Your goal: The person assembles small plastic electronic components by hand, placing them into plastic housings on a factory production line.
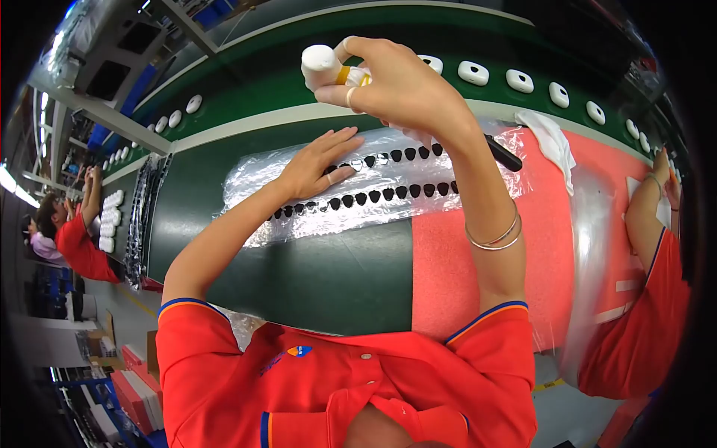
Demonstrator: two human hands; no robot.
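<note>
My right hand point(407, 89) is raised above the far side of the bench. Its thumb and fingers close round a white, round-headed wad bound with a yellow band point(321, 66); what lies inside the wad is hidden. My left hand point(317, 164) lies flat with fingers stretched out, pressing on a clear plastic sheet point(299, 233). Two rows of small black rounded pieces point(388, 194) lie on that sheet, partly covered by my left hand and right forearm. Pale bands circle some of my fingers. Beyond my right forearm a black handle-like object point(504, 153) rests on the sheet.
Beyond the bench, a green conveyor point(246, 93) carries several white rounded housings point(473, 72). A white cloth point(549, 142) lies on the pink foam mat point(448, 276). Co-workers' arms point(646, 201) reach in at right; another person point(78, 239) works at left beside stacked white parts point(110, 220).
</note>
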